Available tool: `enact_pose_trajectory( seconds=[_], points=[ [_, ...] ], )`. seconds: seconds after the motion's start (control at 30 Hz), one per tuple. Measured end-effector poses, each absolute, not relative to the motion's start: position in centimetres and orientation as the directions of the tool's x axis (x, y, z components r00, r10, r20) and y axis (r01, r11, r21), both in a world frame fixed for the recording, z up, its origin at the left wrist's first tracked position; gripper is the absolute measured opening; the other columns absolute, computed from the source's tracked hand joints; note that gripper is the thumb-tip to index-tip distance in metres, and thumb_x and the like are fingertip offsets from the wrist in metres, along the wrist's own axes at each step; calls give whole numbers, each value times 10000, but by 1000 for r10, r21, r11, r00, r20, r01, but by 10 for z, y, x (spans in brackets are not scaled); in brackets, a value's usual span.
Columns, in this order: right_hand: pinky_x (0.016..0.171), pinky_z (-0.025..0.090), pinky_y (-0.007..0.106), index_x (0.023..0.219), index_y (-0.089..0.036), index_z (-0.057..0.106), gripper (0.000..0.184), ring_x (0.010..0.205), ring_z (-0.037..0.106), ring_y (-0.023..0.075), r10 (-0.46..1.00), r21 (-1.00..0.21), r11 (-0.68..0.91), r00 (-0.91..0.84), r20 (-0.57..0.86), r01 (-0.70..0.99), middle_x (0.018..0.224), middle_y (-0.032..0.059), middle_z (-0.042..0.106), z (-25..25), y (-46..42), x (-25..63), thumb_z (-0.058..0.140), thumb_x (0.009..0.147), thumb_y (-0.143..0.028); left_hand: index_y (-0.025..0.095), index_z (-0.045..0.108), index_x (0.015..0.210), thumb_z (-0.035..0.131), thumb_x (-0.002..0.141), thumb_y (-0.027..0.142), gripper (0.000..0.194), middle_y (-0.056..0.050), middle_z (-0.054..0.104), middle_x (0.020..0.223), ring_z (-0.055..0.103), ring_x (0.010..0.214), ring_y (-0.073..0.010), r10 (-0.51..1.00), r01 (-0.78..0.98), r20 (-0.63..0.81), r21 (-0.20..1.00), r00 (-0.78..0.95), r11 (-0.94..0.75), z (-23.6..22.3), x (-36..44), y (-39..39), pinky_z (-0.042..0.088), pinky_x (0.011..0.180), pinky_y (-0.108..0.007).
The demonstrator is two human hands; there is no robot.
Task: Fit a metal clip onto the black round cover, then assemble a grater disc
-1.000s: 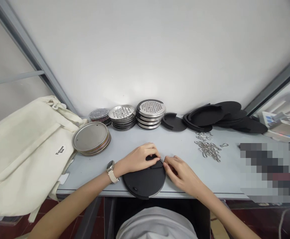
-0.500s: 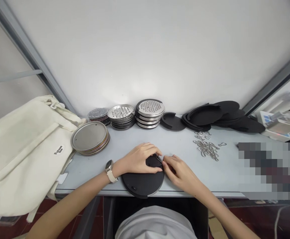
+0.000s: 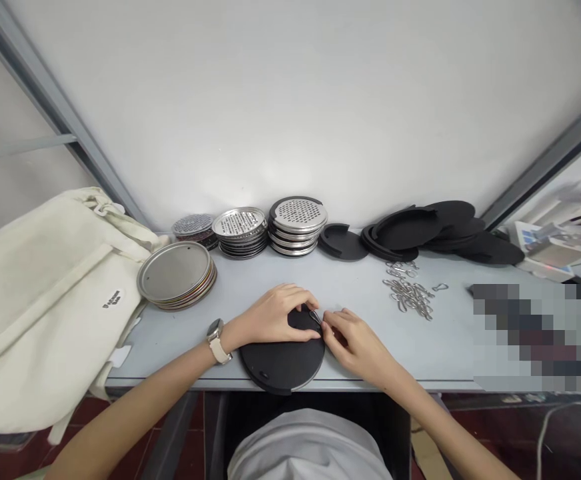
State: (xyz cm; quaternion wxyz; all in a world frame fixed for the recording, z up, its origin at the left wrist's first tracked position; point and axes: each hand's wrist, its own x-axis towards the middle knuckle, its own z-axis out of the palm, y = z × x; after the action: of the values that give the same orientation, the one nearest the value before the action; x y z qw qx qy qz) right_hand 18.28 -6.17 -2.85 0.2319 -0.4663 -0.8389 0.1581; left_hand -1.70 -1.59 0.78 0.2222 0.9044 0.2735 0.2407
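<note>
1. Left hand (image 3: 278, 315): laid over the upper part of a black disc (image 3: 281, 360); thumb and fingers parted in a wide curve. Whether the disc is gripped or only pressed cannot be told.
2. Right hand (image 3: 353, 337): fingers curled, thumb and fingertips brought together at the disc's edge, where the lower end of a metal clip (image 3: 315, 318) is pinched.
3. Disc: positioned beneath the left hand and just left of the right hand, flat near the front edge of the table (image 3: 158, 337). Clip: seen between the two hands.
4. Beyond the right hand, to its right: loose clips (image 3: 410, 295), with overlapping black covers (image 3: 405, 230) behind.
5. Beyond the left hand: perforated metal discs (image 3: 240, 223), stacked; to its left, plain grey discs (image 3: 174, 272) and a cream bag (image 3: 45, 300).
</note>
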Motion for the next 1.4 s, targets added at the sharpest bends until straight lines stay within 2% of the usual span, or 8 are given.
enact_pose_trajectory(
  seconds=[0.27,0.57,0.8,1.17,1.4],
  points=[
    [630,350,279,665,-217,339,252,596,443,158,854,-471,520,-458,249,713,581,-27,421,-29,-61,183,388,909,-174,187,582,978,720,741,316,304,-5,645,912,563,817,-146,604,364,287,584,743,-726,9,-17,-15,418,823,-276],
    [649,360,291,665,-214,371,254,589,437,155,852,-472,520,-467,236,712,587,-22,442,-29,-61,184,374,915,-174,184,597,971,710,753,319,279,-14,652,900,558,822,-158,590,352,296,578,751,-737,9,-16,-15,421,821,-288],
    [646,367,293,669,-211,408,245,615,453,163,850,-480,523,-469,238,705,603,-9,473,-30,-61,185,381,907,-162,186,618,969,684,788,311,229,-16,679,928,582,881,-160,575,321,299,596,761,-736,9,-17,-15,407,883,-297],
    [642,360,288,622,-208,399,257,592,448,154,841,-471,538,-484,243,699,586,-12,466,-29,-62,186,413,867,-133,191,636,1020,657,818,294,228,-23,685,969,568,902,-160,556,299,230,650,799,-699,9,-18,-14,427,844,-269],
    [629,365,289,687,-210,434,215,599,460,161,840,-480,540,-476,258,692,591,-16,478,-26,-63,184,404,888,-139,187,650,998,630,838,294,193,-37,683,944,565,929,-165,510,254,257,635,821,-730,10,-18,-14,419,891,-291]
  ],
)
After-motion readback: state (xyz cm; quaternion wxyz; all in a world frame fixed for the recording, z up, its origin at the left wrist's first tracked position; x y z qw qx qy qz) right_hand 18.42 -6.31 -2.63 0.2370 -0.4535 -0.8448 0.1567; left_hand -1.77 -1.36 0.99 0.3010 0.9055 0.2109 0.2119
